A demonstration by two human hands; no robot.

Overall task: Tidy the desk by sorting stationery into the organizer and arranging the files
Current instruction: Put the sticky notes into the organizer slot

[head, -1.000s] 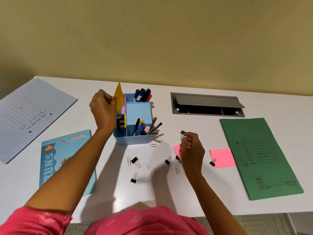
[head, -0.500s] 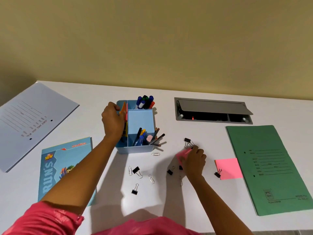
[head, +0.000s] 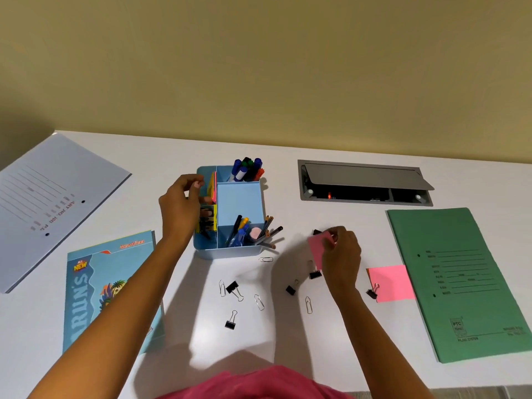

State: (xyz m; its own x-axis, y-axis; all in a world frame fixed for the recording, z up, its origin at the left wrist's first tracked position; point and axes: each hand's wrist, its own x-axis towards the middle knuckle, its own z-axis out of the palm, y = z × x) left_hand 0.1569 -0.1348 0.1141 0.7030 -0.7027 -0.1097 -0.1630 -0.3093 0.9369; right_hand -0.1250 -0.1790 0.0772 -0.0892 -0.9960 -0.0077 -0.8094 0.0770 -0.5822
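The blue organizer point(head: 241, 197) stands mid-desk with markers point(head: 247, 168) at its back and pens point(head: 241, 228) in front. Orange and pink sticky notes point(head: 213, 185) stand in its left compartment. My left hand point(head: 180, 207) hovers right beside them, fingers loosely curled and holding nothing. To the right, my right hand point(head: 341, 254) pinches a pink sticky note pad point(head: 316, 249), tilted up off the desk. Binder clips point(head: 234, 287) and paper clips point(head: 259, 301) lie scattered in front of the organizer. A green file point(head: 460, 283) lies at the right.
A second pink note pad point(head: 393, 283) with a binder clip point(head: 372, 292) touches the green file's left edge. A pale file point(head: 51, 203) lies at the far left and a blue book point(head: 109, 289) in front of it. A grey cable hatch point(head: 365, 182) sits open behind.
My left hand pushed the orange note down into the organizer's left compartment and let go. My right hand dropped to the desk and picked up the pink note pad.
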